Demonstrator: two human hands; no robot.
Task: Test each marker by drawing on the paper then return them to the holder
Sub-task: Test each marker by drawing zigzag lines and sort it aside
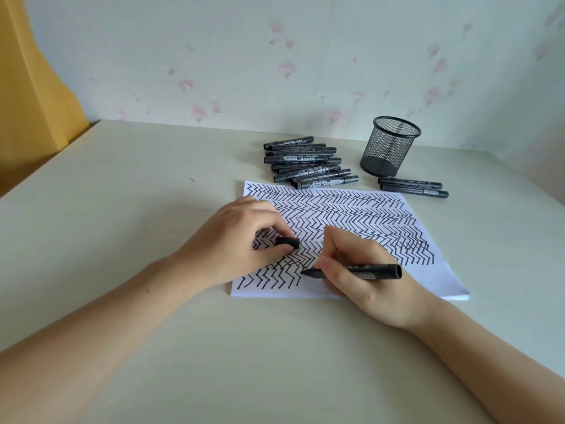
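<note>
Black zigzag strokes cover nearly the whole sheet of paper (422, 270), which lies on the pale tabletop (137, 209) in front of the person. Their right hand (367, 283) holds an uncapped black marker (367, 270), fingers and thumb curled round the barrel in a writing grip, the tip touching the paper at the end of the lowest row of strokes. The marker's back end points off to the right, low over the sheet.

Over on the left half of the sheet, the left hand (241, 240) rests on the paper with its fingers curled, pinching the marker's black cap (288, 242) between thumb and fingertips (the cap lies sideways, its open end facing right).

Beyond the far edge of the paper a pile of capped black markers (305, 163) lies on the tabletop, roughly side by side and partly stacked, their labels too small to read. Right of the pile stands the black wire-mesh holder (389, 146), upright, with no marker showing through its mesh. Just in front of the holder two more capped markers (412, 187) lie side by side, near the paper's far right corner.

Behind the tabletop is a pale wall with faint pink flowers (287, 68), and a yellow curtain (30, 87) hangs at the left.
</note>
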